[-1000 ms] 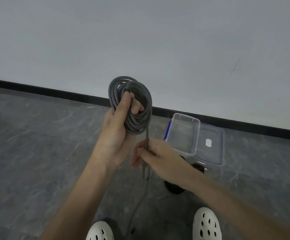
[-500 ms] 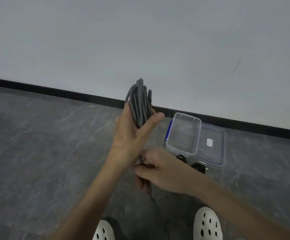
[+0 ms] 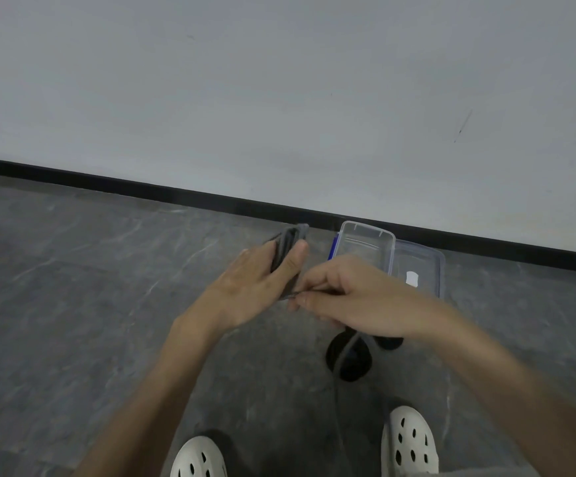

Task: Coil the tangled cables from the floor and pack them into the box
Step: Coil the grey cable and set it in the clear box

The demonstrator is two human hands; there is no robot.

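View looking down at my two bare hands in the centre of the frame, above a dark grey marbled floor [image 3: 90, 304].

My left hand [image 3: 262, 280] grips a grey coiled cable [image 3: 288, 244], seen edge-on just above centre. My thumb is pressed along the near side of the coil and my fingers are wrapped behind it, so only its top edge and a strip of it show.

My right hand [image 3: 352, 297], just right of centre, has its fingers curled and pinches a thin stretch of the same cable close to the base of my left thumb. Below this hand the cable's loose tail [image 3: 343, 354] hangs down and crosses a black coiled cable [image 3: 355, 364] lying on the floor in the lower centre-right.

A clear plastic box [image 3: 365, 241] with a blue latch sits open on the floor at centre right, partly behind my right hand. Its lid [image 3: 420, 266] lies flat on its right side.

A black baseboard [image 3: 142, 187] runs across the frame beneath a pale grey wall [image 3: 279, 80]. My white perforated shoes [image 3: 408, 442] are at the bottom edge.
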